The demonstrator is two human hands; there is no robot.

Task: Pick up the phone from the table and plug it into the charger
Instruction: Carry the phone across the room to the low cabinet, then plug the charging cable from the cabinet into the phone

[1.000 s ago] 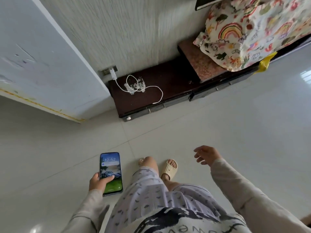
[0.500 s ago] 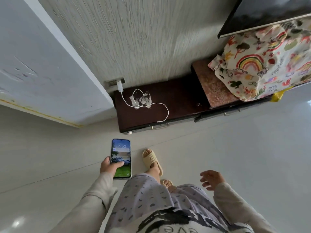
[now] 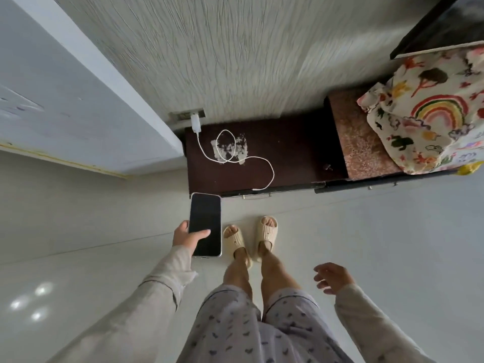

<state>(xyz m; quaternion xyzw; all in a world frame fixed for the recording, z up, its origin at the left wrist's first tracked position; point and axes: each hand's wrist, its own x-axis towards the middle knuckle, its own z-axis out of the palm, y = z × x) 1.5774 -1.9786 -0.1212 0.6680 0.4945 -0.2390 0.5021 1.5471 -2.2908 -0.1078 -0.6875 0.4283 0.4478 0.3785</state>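
- The left hand [image 3: 187, 237] holds the phone [image 3: 205, 224] by its lower end. The thumb lies across the dark screen and the other fingers curl behind it, so the grip is closed around the phone.
- The phone is up in the air, above the floor [image 3: 366, 244], with its screen facing up. Its top end points toward 12 o'clock, at the low dark table [image 3: 288, 153]. I think it is held this way so the bottom end, where the plug most likely goes, stays close to the hand.
- The right hand [image 3: 331, 277] is at about 4 o'clock from the phone, well apart from it. Its fingers are spread and loose and it holds nothing. I think it is kept free so it can pick up the cable.
- The white charger [image 3: 195, 123] sits in the wall socket [image 3: 186, 115], at 12 o'clock from the phone, right where the table meets the wall.
- The white cable [image 3: 271, 170] runs from the charger, makes a loop on the table, and curves down toward the front edge. Its loose end [image 3: 258, 189] lies at that edge, at about 2 o'clock from the phone. That end is the nearest part to reach.
- The person stands with both feet in pale slippers [image 3: 265, 234] close to the table front, just right of the phone.
- The phone is already picked up. The plugging is not yet done. The next job, I think, is to grab the loose end and push it into the phone.
- The plug is small, so it may need careful lining up.
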